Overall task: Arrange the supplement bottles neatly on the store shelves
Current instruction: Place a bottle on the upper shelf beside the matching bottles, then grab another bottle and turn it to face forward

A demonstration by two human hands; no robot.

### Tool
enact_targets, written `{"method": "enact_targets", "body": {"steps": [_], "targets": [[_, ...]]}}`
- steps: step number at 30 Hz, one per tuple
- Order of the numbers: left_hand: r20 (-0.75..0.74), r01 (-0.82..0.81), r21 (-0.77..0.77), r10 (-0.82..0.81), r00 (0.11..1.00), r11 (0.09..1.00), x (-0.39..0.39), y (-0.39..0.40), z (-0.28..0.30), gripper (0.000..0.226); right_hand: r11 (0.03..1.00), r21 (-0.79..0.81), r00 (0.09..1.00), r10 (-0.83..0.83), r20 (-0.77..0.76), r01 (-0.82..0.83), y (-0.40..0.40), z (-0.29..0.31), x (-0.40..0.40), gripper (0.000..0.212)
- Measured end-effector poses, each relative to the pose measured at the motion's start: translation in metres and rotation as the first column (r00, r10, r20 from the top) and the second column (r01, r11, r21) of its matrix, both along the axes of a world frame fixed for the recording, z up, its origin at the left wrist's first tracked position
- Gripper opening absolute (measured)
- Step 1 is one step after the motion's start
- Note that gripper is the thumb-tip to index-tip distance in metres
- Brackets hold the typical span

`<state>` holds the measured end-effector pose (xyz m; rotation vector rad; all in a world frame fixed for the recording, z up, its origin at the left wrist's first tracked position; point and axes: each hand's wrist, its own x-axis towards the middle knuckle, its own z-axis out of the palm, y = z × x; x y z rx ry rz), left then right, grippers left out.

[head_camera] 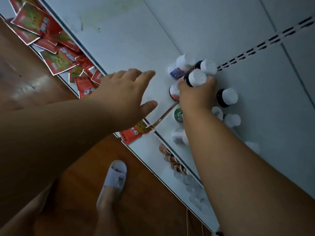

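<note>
Landmark: white shelf (129, 53), large bare surface sloping across the head view.

Wooden floor (25, 74) below the shelf's front edge; a slippered foot (114, 178) stands on it. Red packets (56, 48) lie heaped on a lower level under the shelf's front edge.

Supplement bottles (226, 97) stand loosely clustered toward the shelf's back, near the slotted upright (265, 43); spacing uneven, no clear row.

Left hand (126, 92) hovers over the shelf's bare part, fingers spread, holding nothing.

Right hand (196, 96) reaches into the cluster, fingers curled round a dark white-capped bottle (196, 79). Whether its base is on the shelf cannot be told.

Judgement: placement step. Best done by setting the bottle down upright, label toward the shelf's front edge, level with its neighbours, without knocking the adjoining caps. The free hand could steady nearby bottles.
</note>
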<state>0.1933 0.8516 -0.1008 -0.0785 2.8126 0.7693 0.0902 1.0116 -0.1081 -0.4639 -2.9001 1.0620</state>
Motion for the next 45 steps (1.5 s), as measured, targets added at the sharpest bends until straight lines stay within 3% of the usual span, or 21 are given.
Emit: {"method": "enact_targets", "body": {"steps": [7,11,15,20,24,27,31,33,36,40,45], "targets": [[-0.020,-0.036,0.037,0.037,0.999,0.999,-0.010,0.005,0.001,0.076,0.996,0.082,0.999,0.037,0.026,-0.039,0.003,-0.004,-0.015,0.052],[-0.016,-0.067,0.071,0.069,0.998,0.995,0.006,-0.012,0.022,0.080,0.988,-0.011,0.988,0.156,0.018,-0.156,-0.016,0.022,0.017,0.050],[-0.011,-0.072,0.079,0.073,0.997,0.994,0.041,-0.047,0.068,0.093,0.951,-0.207,0.964,0.252,0.086,-0.231,-0.049,0.074,0.070,0.048],[-0.013,-0.097,0.092,0.098,0.995,0.991,0.102,-0.098,0.149,0.096,0.889,-0.423,0.954,0.259,0.150,-0.175,-0.090,0.146,0.134,0.047],[-0.038,-0.062,0.100,0.066,0.997,0.993,0.144,-0.144,0.230,0.108,0.775,-0.631,0.968,0.182,0.175,-0.032,-0.123,0.210,0.176,0.052],[-0.065,0.046,0.040,-0.044,0.997,0.998,0.166,-0.166,0.284,0.113,0.689,-0.725,0.960,0.206,0.189,-0.005,-0.142,0.259,0.194,0.062],[-0.075,0.185,0.046,-0.181,0.981,0.982,0.179,-0.170,0.334,0.112,0.367,-0.921,0.944,0.238,0.229,0.131,-0.158,0.315,0.204,0.077],[-0.125,0.198,0.057,-0.190,0.974,0.979,0.178,-0.166,0.353,0.110,0.276,-0.948,0.942,0.244,0.229,0.159,-0.160,0.339,0.207,0.087],[-0.181,0.222,0.045,-0.210,0.961,0.974,0.167,-0.154,0.375,0.109,0.231,-0.954,0.948,0.211,0.240,0.190,-0.150,0.376,0.207,0.082],[-0.215,0.293,0.005,-0.285,0.934,0.956,0.144,-0.121,0.396,0.107,0.300,-0.931,0.965,0.090,0.247,0.210,-0.118,0.417,0.200,0.060],[-0.257,0.368,-0.008,-0.357,0.898,0.930,0.111,-0.069,0.409,0.103,0.220,-0.953,0.972,0.064,0.226,0.208,-0.059,0.445,0.183,0.052]]}}
